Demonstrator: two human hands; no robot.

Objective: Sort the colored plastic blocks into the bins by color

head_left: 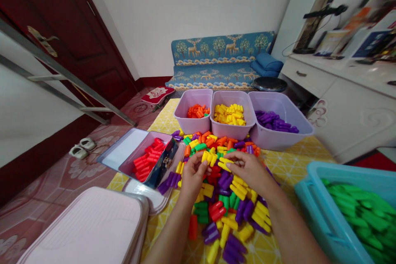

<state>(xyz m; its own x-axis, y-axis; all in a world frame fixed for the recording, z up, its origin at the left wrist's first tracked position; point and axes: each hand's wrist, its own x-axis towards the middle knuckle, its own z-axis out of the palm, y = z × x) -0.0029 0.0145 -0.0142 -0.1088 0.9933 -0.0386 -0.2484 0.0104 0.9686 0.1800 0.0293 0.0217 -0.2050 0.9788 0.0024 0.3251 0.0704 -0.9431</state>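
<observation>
My left hand (195,168) is closed on a yellow plastic building piece (209,157) made of joined tubes. A second yellow piece (225,164) is pinched in my right hand (246,168), a little apart from the first. Below both hands spreads a pile of similar pieces, among them purple pieces (225,181), red pieces (217,210), green pieces (201,212) and yellow pieces (261,218). Behind the pile stand three lilac bins: one with orange pieces (198,111), one with yellow pieces (229,114), one with purple pieces (275,121).
An open box (123,167) at the left holds red pieces (150,160). At the right, a turquoise bin (318,210) contains green pieces (365,214). Pale lids (89,227) lie stacked at front left. A patterned tablecloth (167,117) covers the table; a blue sofa (216,62) stands beyond.
</observation>
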